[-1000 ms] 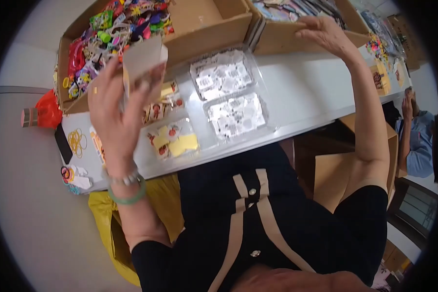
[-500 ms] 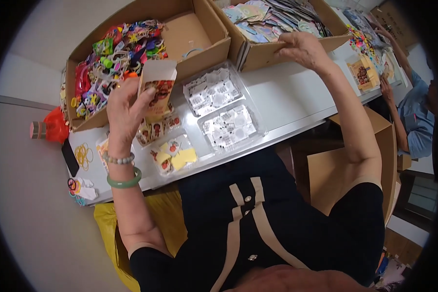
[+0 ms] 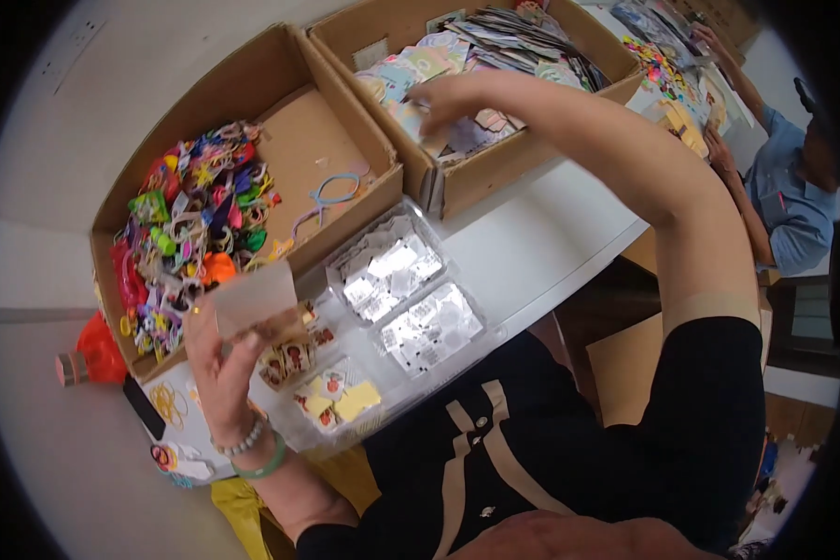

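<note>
My left hand is closed round a small printed paper box, whose white inner flap stands up blurred. It is held in front of the carton of trinkets. My right hand reaches over a carton filled with flat colourful printed cards. Its fingers hang apart just above the cards, somewhat blurred, and nothing shows in them. Below my left hand's box lie small printed pieces with figures. Next to them sits a clear tray with yellow and printed pieces.
A cardboard carton holds jumbled hair ties and small toys. Clear trays of small white packets stand before it. A red bottle, a black phone and rubber bands lie left. A co-worker sits at right.
My right hand has moved left from the card carton's near edge to over the cards. My left hand's box has tipped, its flap now toward me. The whole view has shifted.
</note>
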